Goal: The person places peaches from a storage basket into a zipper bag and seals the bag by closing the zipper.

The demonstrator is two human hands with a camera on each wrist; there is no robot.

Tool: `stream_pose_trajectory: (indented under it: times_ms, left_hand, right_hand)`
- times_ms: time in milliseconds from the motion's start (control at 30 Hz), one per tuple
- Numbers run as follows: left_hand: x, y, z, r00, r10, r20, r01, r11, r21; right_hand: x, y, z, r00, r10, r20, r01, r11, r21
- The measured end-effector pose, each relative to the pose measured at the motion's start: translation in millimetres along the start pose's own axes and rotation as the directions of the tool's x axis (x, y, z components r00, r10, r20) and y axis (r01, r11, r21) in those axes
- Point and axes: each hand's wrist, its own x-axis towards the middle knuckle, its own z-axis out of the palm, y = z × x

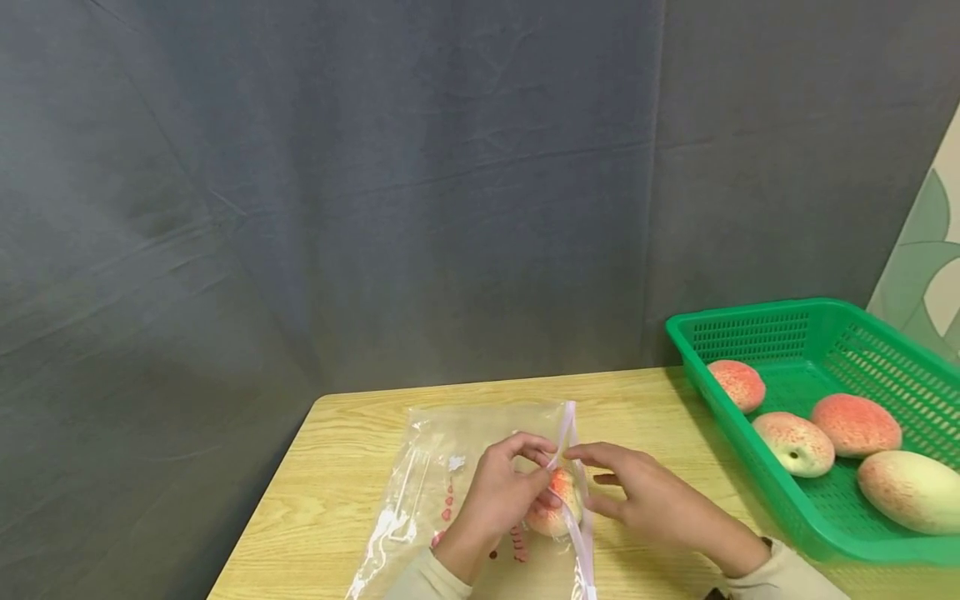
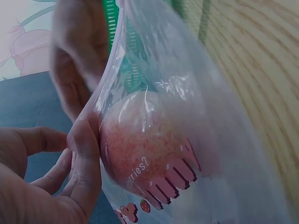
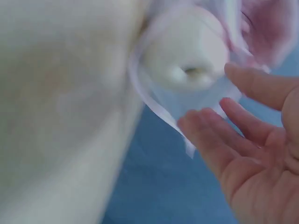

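Observation:
A clear zip-top bag [image 1: 416, 475] with pink and red printing lies on the table, its pale pink zip edge toward the right. My left hand [image 1: 501, 490] pinches the upper layer of the bag's mouth between thumb and fingers, holding it raised. Just inside the mouth is a red and cream peach [image 1: 550, 522]; the left wrist view has the peach [image 2: 145, 135] behind the printed film. My right hand [image 1: 651, 500] is beside the mouth, fingers loosely extended and apart around nothing. In the right wrist view the peach [image 3: 187, 46] shows its dimpled end through the opening.
A green plastic basket [image 1: 750, 467] stands at the right of the wooden table [image 1: 300, 517]. Inside it are several fruits, among them a red peach [image 1: 855, 425] and a longer yellowish fruit [image 1: 911, 492]. A dark grey cloth [image 1: 450, 208] hangs behind the table.

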Motion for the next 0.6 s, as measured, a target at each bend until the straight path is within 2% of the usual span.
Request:
stream_pose_trajectory:
  times_ms: [133, 333, 467, 600]
  left_hand:
    - [-0.1, -0.5, 0.0, 1.0, 0.0, -0.01, 0.0, 1.0, 0.01]
    - [-0.3, 0.5, -0.3, 0.999, 0.009, -0.044, -0.009, 1.0, -0.004]
    - [0.3, 1.4, -0.7, 0.996, 0.016, -0.084, -0.016, 1.0, -0.009]
    - [1.2, 1.0, 0.3, 0.994, 0.015, -0.107, -0.018, 1.0, -0.025]
  right_hand:
    - [-8.8, -10.4, -27.7, 0.995, 0.022, -0.095, -0.033, 0.993, -0.115]
    - [-32.5, -18.6, -62.6, 0.968, 0.062, -0.242, -0.117, 0.968, -0.22]
    - [-52.9, -7.6, -79.7, 0.952, 0.039, -0.302, -0.135, 0.943, -0.303]
    - [-78.7, 21.4, -106.3, 0.945, 0.047, -0.323, -0.161, 0.927, -0.339]
